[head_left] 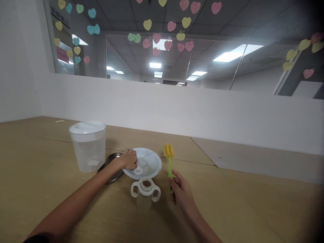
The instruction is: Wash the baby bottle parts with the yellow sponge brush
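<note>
My right hand is closed around the green handle of a brush, its yellow sponge head pointing up and away. At the left side of a white plate, my left hand reaches over the rim with fingers bent down; what its fingertips hold, if anything, is hidden. A white ring-shaped part and clear pieces lie on the plate. Just in front stands an uncapped clear bottle with a white two-handled collar, touched by neither hand.
A lidded translucent bucket stands to the left. Between it and the plate lies a round metal tray, partly under my left forearm. A small flat piece lies at the back left of the wooden table. A white wall rises behind.
</note>
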The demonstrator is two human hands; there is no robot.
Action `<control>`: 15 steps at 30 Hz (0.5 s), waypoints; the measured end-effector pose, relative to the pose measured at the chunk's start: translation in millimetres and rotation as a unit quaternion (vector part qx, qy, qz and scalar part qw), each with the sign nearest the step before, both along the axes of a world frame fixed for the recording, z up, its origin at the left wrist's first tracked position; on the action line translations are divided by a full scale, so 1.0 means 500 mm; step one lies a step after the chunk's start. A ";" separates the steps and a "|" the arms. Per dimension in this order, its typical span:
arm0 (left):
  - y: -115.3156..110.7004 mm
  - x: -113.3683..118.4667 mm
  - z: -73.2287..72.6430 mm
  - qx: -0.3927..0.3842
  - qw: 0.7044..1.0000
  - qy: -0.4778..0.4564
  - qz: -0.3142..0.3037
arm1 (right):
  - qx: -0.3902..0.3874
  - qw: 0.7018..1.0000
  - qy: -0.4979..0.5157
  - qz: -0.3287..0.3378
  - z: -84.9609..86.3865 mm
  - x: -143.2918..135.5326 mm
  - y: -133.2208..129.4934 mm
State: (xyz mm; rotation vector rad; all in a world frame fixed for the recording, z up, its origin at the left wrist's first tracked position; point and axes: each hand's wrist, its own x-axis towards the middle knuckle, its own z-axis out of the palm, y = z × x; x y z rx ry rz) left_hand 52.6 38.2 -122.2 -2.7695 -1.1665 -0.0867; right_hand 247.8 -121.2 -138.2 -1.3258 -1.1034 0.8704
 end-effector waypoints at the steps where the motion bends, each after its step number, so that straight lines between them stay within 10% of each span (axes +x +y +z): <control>1: -0.001 0.000 0.007 -0.006 1.000 -0.004 0.002 | 0.006 1.000 -0.001 -0.004 -0.003 0.002 -0.001; 9: -0.016 0.006 0.102 -0.007 0.995 -0.093 0.036 | 0.069 0.993 -0.095 -0.013 -0.031 0.000 -0.001; 15: -0.019 0.024 0.109 0.009 0.950 -0.310 0.027 | 0.117 0.959 -0.254 -0.034 -0.046 0.008 0.001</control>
